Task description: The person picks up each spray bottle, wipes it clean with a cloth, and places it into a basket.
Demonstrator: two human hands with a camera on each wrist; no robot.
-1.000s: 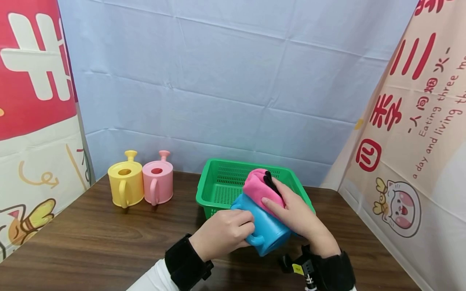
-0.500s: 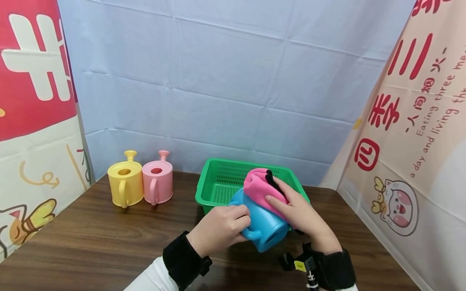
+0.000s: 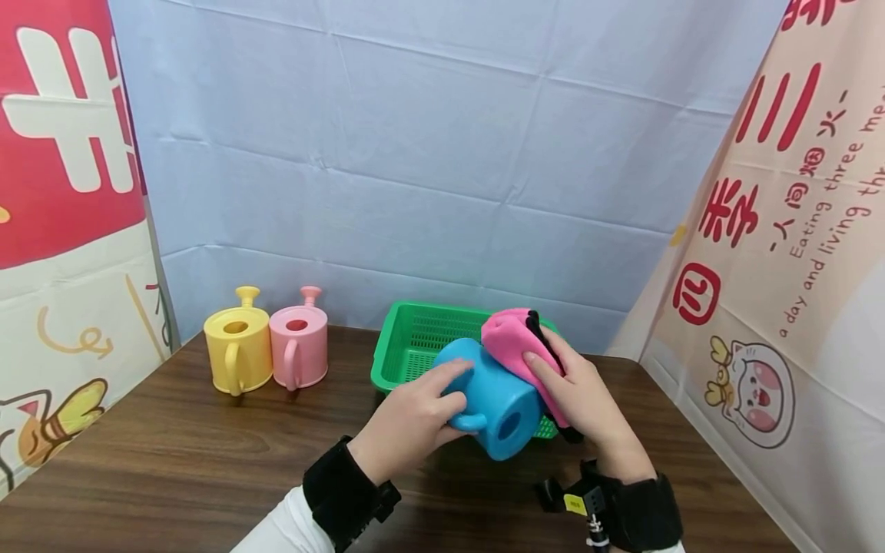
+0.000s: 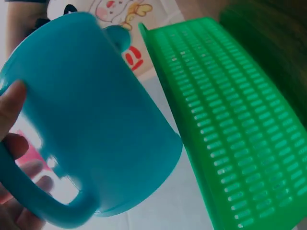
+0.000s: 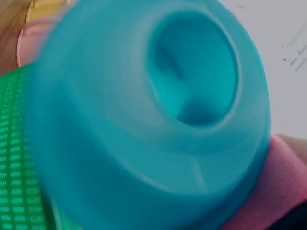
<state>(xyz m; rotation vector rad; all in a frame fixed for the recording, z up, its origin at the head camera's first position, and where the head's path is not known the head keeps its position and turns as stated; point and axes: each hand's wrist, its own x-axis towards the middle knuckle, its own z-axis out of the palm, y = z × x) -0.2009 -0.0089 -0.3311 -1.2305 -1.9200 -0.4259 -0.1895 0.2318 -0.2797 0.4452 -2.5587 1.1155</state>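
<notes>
A blue toy watering can (image 3: 508,395) is held tilted over the front of a green basket (image 3: 387,369), its round filling hole facing toward me. My left hand (image 3: 418,415) grips the can at its handle, and in the left wrist view its fingers (image 4: 29,191) pass behind the handle loop. The right wrist view looks straight into the hole of the can (image 5: 96,124). My right hand (image 3: 577,392) holds a folded pink cloth (image 3: 515,338) with black edging against the can's right side. The can's spout is mostly hidden.
A yellow watering can (image 3: 238,353) and a pink watering can (image 3: 299,349) stand upright side by side at the back left of the brown wooden table (image 3: 173,461). Printed and pale blue cloths hang around the table's back and sides.
The can has risen slightly and turned so its hole shows more. The right hand and pink cloth have shifted up and right along it. My left index finger has stretched out over the can.
</notes>
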